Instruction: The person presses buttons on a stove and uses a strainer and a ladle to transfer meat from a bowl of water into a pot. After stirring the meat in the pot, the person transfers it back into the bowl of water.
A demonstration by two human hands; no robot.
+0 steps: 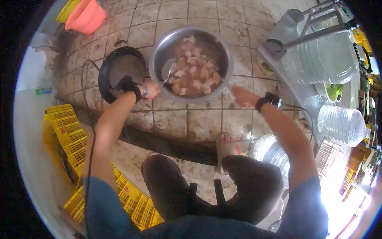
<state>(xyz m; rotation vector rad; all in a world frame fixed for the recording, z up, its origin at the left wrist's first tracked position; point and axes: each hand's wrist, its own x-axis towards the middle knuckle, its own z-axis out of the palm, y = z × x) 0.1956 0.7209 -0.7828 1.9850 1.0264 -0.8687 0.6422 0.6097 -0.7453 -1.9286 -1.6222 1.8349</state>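
A wide metal basin (228,51) stands on the tiled floor before me, holding pale chunks (193,69) that look like raw meat in cloudy pinkish-brown liquid. At its left rim, my left hand (151,90) is closed around the handle end of a metal ladle (168,68), whose bowl rests inside the basin. My right hand (243,97), smeared by motion, is closed just outside the right rim. A thin utensil (223,81) runs from its fingers over that rim; its kind I cannot tell. Both wrists wear dark bands.
Left of the basin lies a black pan (104,75), partly behind my left wrist. Yellow crates (71,135) stand at the lower left, pink tubs (88,18) at the upper left. On the right are a metal-framed stand (314,36), clear plastic jugs (342,124) and a cable.
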